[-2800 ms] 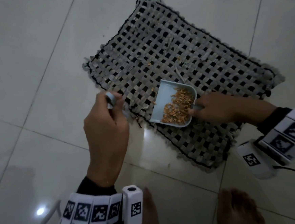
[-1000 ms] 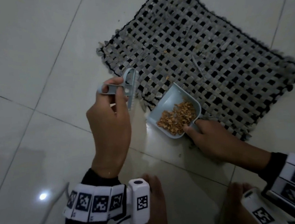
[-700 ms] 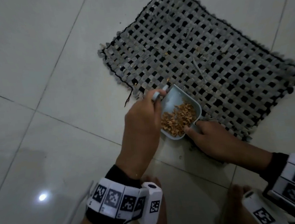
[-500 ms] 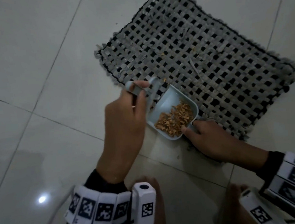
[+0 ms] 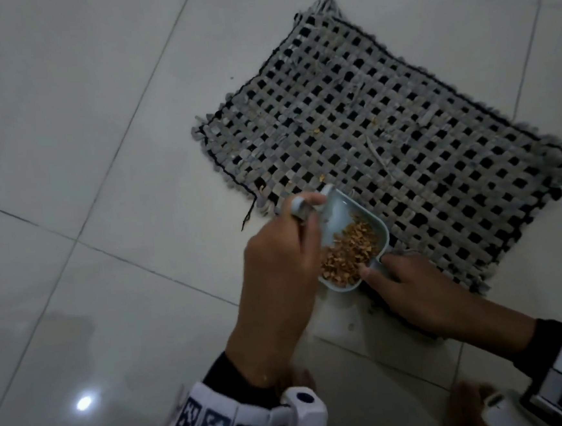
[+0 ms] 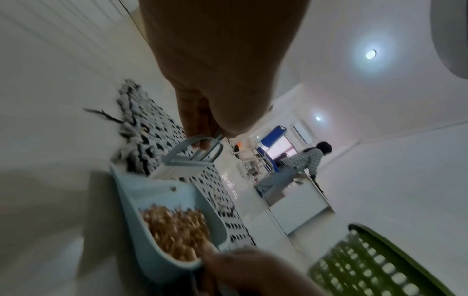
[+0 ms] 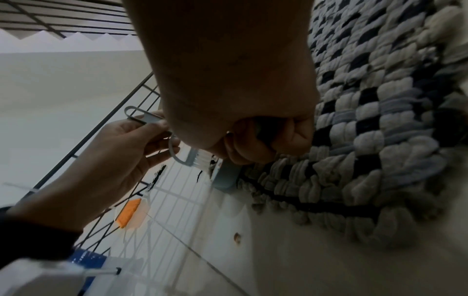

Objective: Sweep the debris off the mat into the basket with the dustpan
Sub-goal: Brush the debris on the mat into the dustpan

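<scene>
Compared with half a second ago, the left hand (image 5: 279, 266) has moved the brush (image 6: 188, 162) from beside the dustpan (image 5: 338, 213) mouth to over it; the bristles now sit at the open front lip, and the dustpan has not shifted. Count: one mat (image 5: 398, 143), one dustpan, one brush, one basket (image 6: 380, 266), two hands. Left grip: fingers and thumb pinch the brush's loop handle. Right grip: the right hand (image 5: 414, 294) is curled round the dustpan handle, thumb lying along its rear rim. The dustpan rests at the mat's near edge, partly on the floor (image 5: 64, 129), and holds one heap of tan debris (image 5: 348, 253); a few loose bits remain scattered on the mat. Only the left wrist view shows the green slotted basket, standing on the floor near the right hand, and a person (image 6: 301, 166) far off. Only the right wrist view shows one crumb (image 7: 237, 238) on the floor beside the mat edge, and a wire rack (image 7: 106, 128) behind the left hand.
</scene>
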